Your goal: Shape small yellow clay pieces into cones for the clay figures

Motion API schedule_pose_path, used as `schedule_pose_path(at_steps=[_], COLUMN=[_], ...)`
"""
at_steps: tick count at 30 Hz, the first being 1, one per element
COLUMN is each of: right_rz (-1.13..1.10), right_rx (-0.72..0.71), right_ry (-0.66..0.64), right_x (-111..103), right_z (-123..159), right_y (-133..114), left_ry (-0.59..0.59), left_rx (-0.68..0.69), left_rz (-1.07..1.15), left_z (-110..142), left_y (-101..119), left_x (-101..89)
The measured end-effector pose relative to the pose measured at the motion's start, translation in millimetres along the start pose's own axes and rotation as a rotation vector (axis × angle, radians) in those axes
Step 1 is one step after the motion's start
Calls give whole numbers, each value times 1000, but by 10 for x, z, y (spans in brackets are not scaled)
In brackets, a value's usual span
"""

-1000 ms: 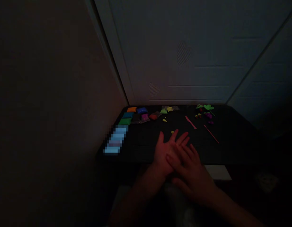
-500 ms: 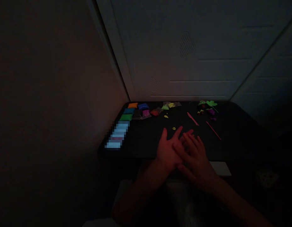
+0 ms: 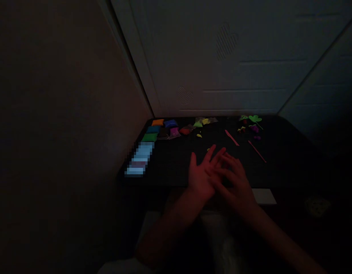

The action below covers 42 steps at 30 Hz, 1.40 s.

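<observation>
My left hand (image 3: 201, 177) is held palm up over the near edge of the dark table, its fingers spread. My right hand (image 3: 237, 184) reaches across it, with thumb and fingertips drawn together at the left palm. Whatever lies between those fingertips is too small and dark to make out. Just beyond the left fingers, a small yellow piece (image 3: 208, 150) is partly hidden. Farther back lies another yellow piece (image 3: 199, 135). A pink modelling knife (image 3: 232, 137) and a thin pink stick tool (image 3: 257, 151) rest to the right.
Coloured clay packets (image 3: 170, 123) line the table's back left. A blurred-out bright screen (image 3: 140, 160) lies at the left edge. At the back right sit a green clover-shaped piece (image 3: 255, 120) and purple pieces (image 3: 254, 128). A white flat object (image 3: 264, 196) shows below the near edge.
My right fingers, flatter across the left palm before, have drawn in towards a pinch. The view has tilted slightly, and the left fingers now partly cover the nearer yellow piece.
</observation>
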State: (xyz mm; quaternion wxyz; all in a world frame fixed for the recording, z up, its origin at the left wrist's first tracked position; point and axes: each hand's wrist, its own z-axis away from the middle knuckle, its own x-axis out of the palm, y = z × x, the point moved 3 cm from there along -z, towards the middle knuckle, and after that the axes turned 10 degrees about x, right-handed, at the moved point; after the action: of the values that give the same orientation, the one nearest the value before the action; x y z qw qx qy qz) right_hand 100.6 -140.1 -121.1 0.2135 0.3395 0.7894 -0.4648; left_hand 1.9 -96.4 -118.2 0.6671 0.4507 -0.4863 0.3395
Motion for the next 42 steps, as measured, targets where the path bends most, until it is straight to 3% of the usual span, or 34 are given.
schedule_pose_path(at_steps=[5,9,11,15,20,25,35,42], right_rz=[-119,-129,-102,-21,99,162,154,76], right_rx=[118,178,223,239,230,204,164,51], right_ry=[-60,-23,30,14,-47,-88,-103,-65], right_x=[173,185,164,213,342,342,318,43], right_z=[-71,-187,-275,-458,-550,-523,-523,-450], right_y=[-2,200,360,604,699,721,721,479], left_ry=[82,102,112,132,22,-40,-134,-208], left_rx=[44,167,297,519,468,478,408,221], left_rz=[-100,-242,-423,-1076,-1379,-1517,-1576,-1425], left_z=[-41,-126,-185,-322,-619,-800,-628,-395], left_y=[6,152,294,553,594,583,522,399], left_x=[-112,-236,-323,-462,-428,-343,-379,-200])
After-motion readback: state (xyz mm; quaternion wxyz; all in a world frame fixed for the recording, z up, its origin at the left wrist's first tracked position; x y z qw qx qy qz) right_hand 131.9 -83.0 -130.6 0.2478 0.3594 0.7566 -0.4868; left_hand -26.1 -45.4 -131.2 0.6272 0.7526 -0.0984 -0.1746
